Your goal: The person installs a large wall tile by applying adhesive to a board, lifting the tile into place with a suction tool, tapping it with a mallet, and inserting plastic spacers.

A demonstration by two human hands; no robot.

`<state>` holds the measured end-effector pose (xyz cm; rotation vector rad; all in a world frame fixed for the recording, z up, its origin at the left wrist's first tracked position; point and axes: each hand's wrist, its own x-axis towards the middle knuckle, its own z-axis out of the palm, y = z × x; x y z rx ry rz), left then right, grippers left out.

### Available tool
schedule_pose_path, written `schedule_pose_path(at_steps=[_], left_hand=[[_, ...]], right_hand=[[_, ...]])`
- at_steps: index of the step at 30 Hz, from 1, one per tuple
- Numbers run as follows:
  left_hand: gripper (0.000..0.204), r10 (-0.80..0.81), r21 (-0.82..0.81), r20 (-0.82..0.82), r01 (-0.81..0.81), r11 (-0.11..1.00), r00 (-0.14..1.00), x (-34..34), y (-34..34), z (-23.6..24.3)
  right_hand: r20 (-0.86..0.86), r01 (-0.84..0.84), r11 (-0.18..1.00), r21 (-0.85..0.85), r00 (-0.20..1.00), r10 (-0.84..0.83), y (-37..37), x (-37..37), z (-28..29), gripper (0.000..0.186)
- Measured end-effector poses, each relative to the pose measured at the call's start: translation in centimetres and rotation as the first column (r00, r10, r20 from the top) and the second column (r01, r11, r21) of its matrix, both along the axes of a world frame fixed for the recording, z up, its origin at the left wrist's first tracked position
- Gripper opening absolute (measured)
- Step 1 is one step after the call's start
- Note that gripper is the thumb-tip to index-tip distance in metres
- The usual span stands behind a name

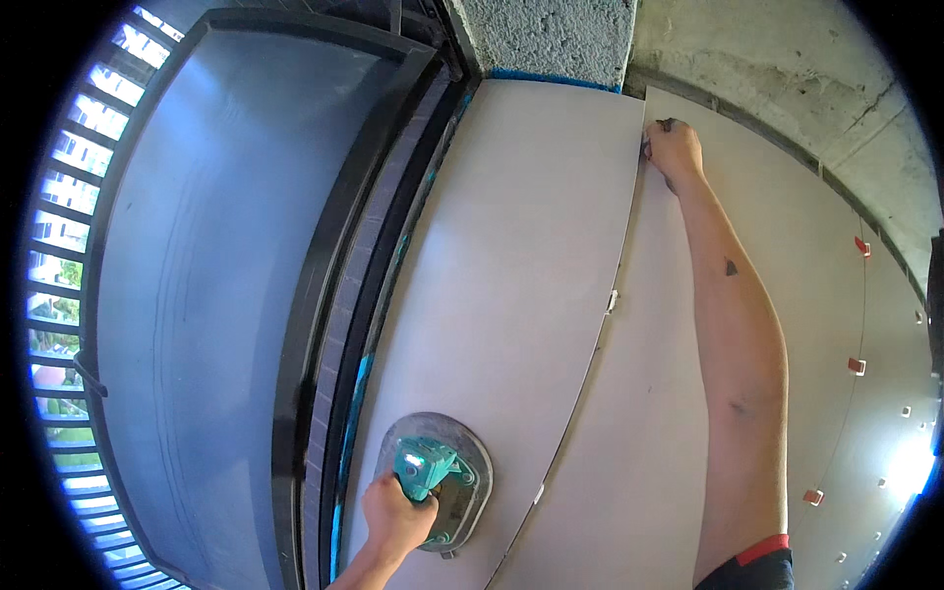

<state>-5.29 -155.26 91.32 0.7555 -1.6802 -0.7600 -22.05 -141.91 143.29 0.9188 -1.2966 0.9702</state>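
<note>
My left hand point(396, 518) is wrapped round the grip of a green tile vibrator point(425, 469). Its grey, rounded pad point(482, 482) lies flat against a large pale wall tile point(531, 226). Higher up, my right hand point(676, 147) is closed at the top of the joint point(598, 344) between this tile and the neighbouring tile point(669, 393). Something small and dark shows at its fingers, too little of it to name. White spacer clips, one at mid-height point(612, 301) and one lower down point(538, 494), sit in the joint.
A dark-framed glass panel point(226, 275) and railing bars point(69, 315) stand to the left. Rough concrete point(551, 39) borders the tiles above. Red levelling wedges point(856, 367) and small white clips dot the tiles at right. Blue strips point(360, 379) edge the near tile.
</note>
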Motion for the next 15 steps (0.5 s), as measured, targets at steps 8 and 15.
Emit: schedule_pose_path(at_steps=[8,15], left_hand=[[0.024,0.019,-0.005,-0.069,-0.020,1.000,0.997,0.0,-0.2,-0.6],[0.028,0.002,-0.038,-0.072,-0.004,0.999,0.997,-0.8,-0.3,-0.6]], right_hand=[[0.142,-0.335,0.942,0.026,0.934,0.328,1.0,1.0,-2.1,0.029],[-0.202,-0.209,0.946,-0.248,0.966,0.161,2.1,2.9,-4.9,0.034]])
